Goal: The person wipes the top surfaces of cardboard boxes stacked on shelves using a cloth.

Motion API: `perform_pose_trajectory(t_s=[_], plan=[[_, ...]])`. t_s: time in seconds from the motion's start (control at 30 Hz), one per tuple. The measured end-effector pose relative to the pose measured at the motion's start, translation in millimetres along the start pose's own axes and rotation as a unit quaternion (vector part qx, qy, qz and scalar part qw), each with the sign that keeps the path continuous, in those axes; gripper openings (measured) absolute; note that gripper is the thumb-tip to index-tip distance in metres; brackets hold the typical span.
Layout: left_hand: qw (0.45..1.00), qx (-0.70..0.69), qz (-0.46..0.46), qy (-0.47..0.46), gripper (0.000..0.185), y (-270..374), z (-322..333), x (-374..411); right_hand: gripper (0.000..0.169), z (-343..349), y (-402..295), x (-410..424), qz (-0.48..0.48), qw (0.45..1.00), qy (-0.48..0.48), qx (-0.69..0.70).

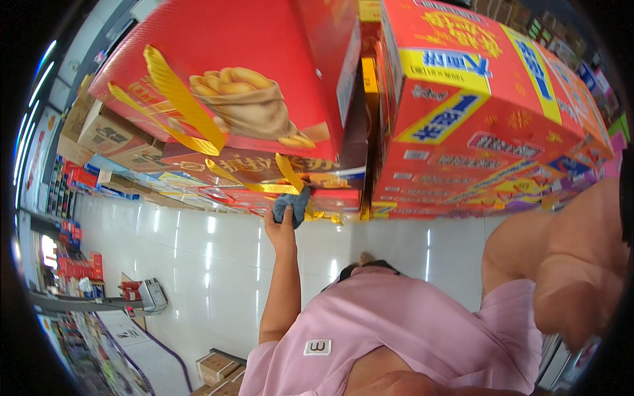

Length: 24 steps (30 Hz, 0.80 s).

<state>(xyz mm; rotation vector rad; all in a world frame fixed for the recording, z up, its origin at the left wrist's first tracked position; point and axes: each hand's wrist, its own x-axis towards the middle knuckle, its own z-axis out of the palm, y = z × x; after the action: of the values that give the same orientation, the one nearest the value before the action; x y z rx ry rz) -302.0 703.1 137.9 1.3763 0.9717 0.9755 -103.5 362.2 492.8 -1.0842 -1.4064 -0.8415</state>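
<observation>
My left hand [281, 227] grips a blue-grey cloth [297, 202] against the front of stacked gift boxes. Just above the cloth, a brown gift box [190, 161] has a yellow ribbon handle [247, 185]. On top of it sits a large red gift box [297, 59], printed with a sack of nuts and fitted with a wider yellow ribbon handle [185, 109]. My right hand [577, 292] is raised close to the camera at the right, large and blurred; its grip is unclear.
To the right of a narrow gap rises a stack of red-orange cartons [446, 111]. Brown cardboard cartons [116, 131] stand at the left. Below is a glossy tiled floor [213, 257]; more cardboard boxes [218, 369] sit at lower left, near store shelves [94, 346].
</observation>
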Motion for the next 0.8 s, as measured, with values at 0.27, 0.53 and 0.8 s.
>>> perform_pose_trajectory(t_s=[0.27, 0.53, 0.8], plan=[[0.951, -0.125, -0.155, -0.236, 0.037, 52, 6, -36, 0.037, 84, 42, -117, 0.230, 0.908, -0.274, 0.218], [0.821, -0.158, -0.205, -0.509, 0.064, 86, 28, -47, 0.085, 147, 13, -238, 0.563, 0.722, -0.276, 0.294], [0.743, -0.029, -0.082, -0.663, 0.052, 82, 8, 11, 0.080, 160, 3, -240, 0.551, 0.784, -0.257, 0.126]])
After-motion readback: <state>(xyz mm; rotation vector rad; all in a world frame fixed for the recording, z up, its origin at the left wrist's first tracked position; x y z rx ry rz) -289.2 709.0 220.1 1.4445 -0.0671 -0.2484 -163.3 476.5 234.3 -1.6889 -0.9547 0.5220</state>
